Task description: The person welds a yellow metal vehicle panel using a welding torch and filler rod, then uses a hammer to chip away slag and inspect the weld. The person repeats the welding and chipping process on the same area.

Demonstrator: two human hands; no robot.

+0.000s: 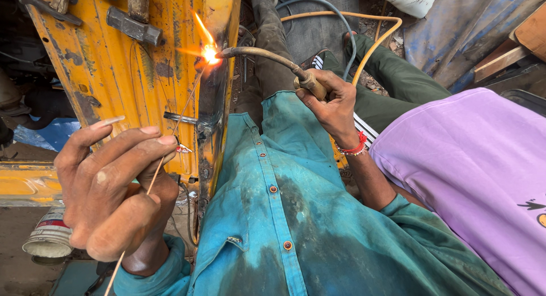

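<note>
A: What does the right hand (333, 105) hold?

B: Its fingers are closed fully around the brass handle of a gas welding torch with a long curved metal neck (267, 57). The hand is a little above the middle of the frame, and the neck goes from it toward the upper left. At the tip burns a bright orange flame (209, 51), which touches the edge of a worn yellow sheet-metal panel with rust spots (122, 74).

A: And the left hand (114, 188)?

B: It is in the lower left of the frame. The thumb and the fingers are pinched on a thin, straight metal filler rod (170, 136). The rod runs up and to the right, and its upper end is just beside the flame.

A: What else is near?

B: An orange hose and a grey hose (364, 45) lie behind the right hand at the top. A white tin can (50, 239) stands at the lower left edge. A person in a lilac shirt (472, 176) is at the right.
</note>
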